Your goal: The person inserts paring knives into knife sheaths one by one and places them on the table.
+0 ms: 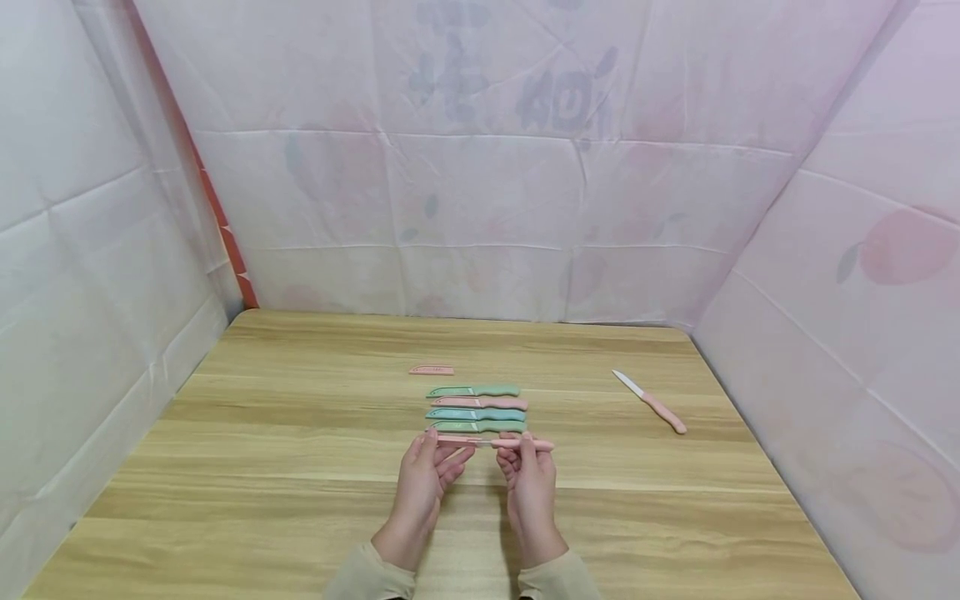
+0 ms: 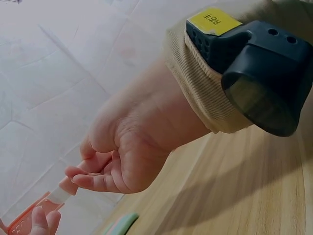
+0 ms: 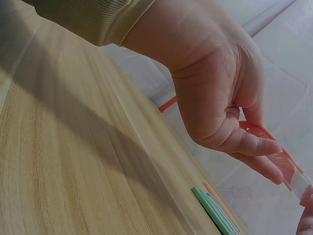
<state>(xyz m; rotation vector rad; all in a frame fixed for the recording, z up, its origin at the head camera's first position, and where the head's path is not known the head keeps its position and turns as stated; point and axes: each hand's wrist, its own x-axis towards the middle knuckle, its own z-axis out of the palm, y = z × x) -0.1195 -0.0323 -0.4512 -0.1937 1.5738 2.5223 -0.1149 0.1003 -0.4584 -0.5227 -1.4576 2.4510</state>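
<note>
My left hand (image 1: 420, 479) pinches a pink knife sheath (image 1: 453, 440) between thumb and fingers. My right hand (image 1: 534, 490) grips the pink handle of a paring knife (image 1: 543, 446), also seen as a handle end (image 2: 68, 186) in the left wrist view. The blade sits partly inside the sheath, with a short white stretch (image 3: 301, 185) bare between the two hands. Just beyond the hands lie several sheathed knives in a row: a green one (image 1: 495, 390), a pink one (image 1: 504, 403), a blue one (image 1: 495, 414) and a nearer green one (image 1: 487, 426).
A loose pink sheath (image 1: 432, 370) lies behind the row. To the right rests an unsheathed knife (image 1: 662, 412) with a pink handle, its white blade pointing back left. The wooden table (image 1: 300, 492) is bounded by hanging printed sheets (image 1: 480, 200) at the back and sides.
</note>
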